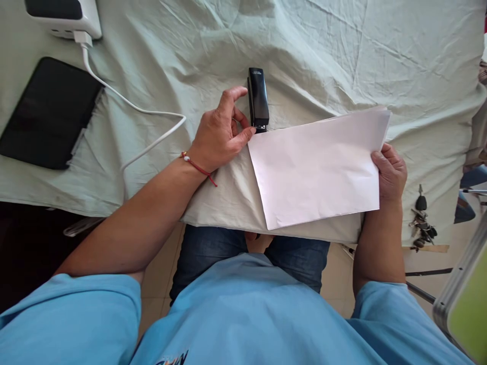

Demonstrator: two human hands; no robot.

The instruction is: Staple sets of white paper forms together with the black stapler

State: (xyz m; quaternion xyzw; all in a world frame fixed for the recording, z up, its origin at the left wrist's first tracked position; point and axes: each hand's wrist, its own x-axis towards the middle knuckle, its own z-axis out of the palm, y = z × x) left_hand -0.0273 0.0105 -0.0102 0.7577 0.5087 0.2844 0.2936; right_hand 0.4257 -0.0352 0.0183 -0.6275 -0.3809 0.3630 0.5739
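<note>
A black stapler (258, 96) lies on the cloth, its front end pointing toward me. My left hand (224, 126) is at the stapler's left side with fingers apart. Its index fingertip reaches the stapler's edge, and the thumb tip rests by the front end, close to a corner of the paper. Several white paper sheets (315, 170), stacked together, have their upper left corner at the stapler's front; whether it sits between the jaws I cannot tell. At the stack's right edge, my right hand (391, 172) pinches the sheets, thumb on top.
A pale green cloth (323, 50) with wrinkles covers the table. On the left lie a black tablet (49, 111) and a white device (72, 20) with a white cable (152, 110) plugged in. Keys (421, 218) lie near the front right edge. A green-topped framed piece (470, 304) stands lower right.
</note>
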